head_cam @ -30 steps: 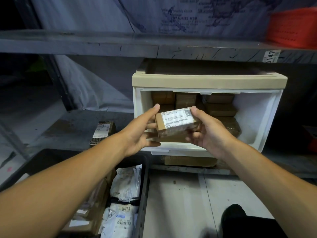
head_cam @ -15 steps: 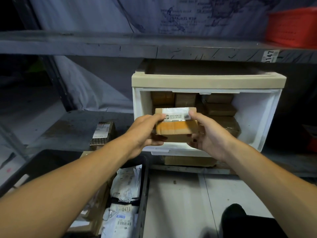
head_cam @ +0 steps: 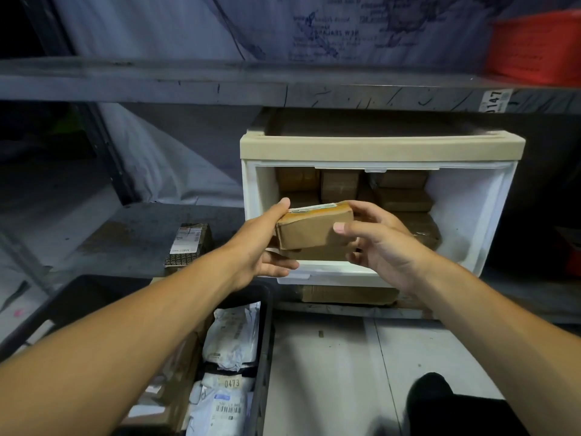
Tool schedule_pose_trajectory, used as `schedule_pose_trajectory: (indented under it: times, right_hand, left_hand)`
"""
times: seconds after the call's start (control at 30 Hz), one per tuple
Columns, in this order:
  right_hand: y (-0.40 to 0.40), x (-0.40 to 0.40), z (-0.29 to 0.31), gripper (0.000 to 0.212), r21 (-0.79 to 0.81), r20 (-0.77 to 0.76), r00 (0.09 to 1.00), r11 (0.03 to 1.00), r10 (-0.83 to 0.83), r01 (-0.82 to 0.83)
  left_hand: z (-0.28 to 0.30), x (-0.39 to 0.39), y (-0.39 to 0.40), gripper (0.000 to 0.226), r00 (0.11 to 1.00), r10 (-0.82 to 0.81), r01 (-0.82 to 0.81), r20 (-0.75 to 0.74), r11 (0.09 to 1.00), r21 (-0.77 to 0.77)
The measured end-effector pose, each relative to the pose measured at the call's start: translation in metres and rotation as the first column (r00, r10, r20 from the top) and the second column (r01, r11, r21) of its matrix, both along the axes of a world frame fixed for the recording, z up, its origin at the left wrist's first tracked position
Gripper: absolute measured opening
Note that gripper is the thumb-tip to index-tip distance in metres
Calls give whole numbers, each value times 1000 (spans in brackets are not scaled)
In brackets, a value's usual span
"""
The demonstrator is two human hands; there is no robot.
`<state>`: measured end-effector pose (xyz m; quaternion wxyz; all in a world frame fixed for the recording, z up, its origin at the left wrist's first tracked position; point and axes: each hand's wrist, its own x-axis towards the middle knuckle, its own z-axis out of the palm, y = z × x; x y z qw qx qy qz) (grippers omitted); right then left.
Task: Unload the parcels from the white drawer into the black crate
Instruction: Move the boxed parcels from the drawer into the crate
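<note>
Both hands are on a small brown cardboard parcel [head_cam: 314, 226] just in front of the open white plastic drawer [head_cam: 465, 215]; left hand [head_cam: 264, 243] grips its left end, right hand [head_cam: 380, 243] pinches the right; long axis runs left-right, label edge up; the black plastic crate [head_cam: 262, 341] sits below-left, nearer the left arm; more brown parcels remain inside.

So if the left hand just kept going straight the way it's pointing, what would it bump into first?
Probably the brown parcels stacked inside the white drawer, since the left hand points into its opening; depth is hard to judge.
</note>
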<state>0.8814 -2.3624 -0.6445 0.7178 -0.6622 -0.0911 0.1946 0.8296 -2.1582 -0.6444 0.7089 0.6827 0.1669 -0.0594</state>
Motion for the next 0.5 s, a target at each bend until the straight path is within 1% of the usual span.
schedule_pose_trajectory:
  times: [0.07, 0.13, 0.2, 0.23, 0.3, 0.33, 0.4, 0.5]
  right_hand:
    - [0, 0, 0, 50, 25, -32, 999, 1000, -18, 18]
    - [1, 0, 0, 40, 51, -71, 997, 998, -21, 25]
    - [2, 2, -1, 39, 58, -114, 993, 998, -32, 39]
    - [3, 2, -2, 41, 64, -140, 989, 996, -45, 55]
    - [4, 2, -1, 45, 71, -194, 978, 993, -75, 91]
    - [4, 1, 0, 46, 64, -217, 972, 992, -89, 105]
    - [5, -1, 1, 47, 33, -246, 964, 993, -103, 114]
    - [5, -4, 2, 51, -44, -252, 963, 996, -91, 82]
  left_hand:
    - [-1, 1, 1, 47, 1000, -20, 21, 20, 1000, -13]
    - [-2, 2, 0, 52, 998, 1, 0, 57, 1000, -19]
    - [-2, 2, -1, 47, 991, 20, -14, 130, 999, -40]
    - [-2, 2, -2, 48, 986, 14, -5, 169, 999, -50]
    - [-3, 1, -2, 67, 973, -8, 25, 229, 997, -71]
    - [-4, 1, -1, 72, 967, -21, 39, 253, 997, -66]
    - [-4, 0, -2, 68, 956, -47, 54, 290, 998, -16]
    - [-8, 2, 1, 54, 942, -62, 48, 331, 998, 50]
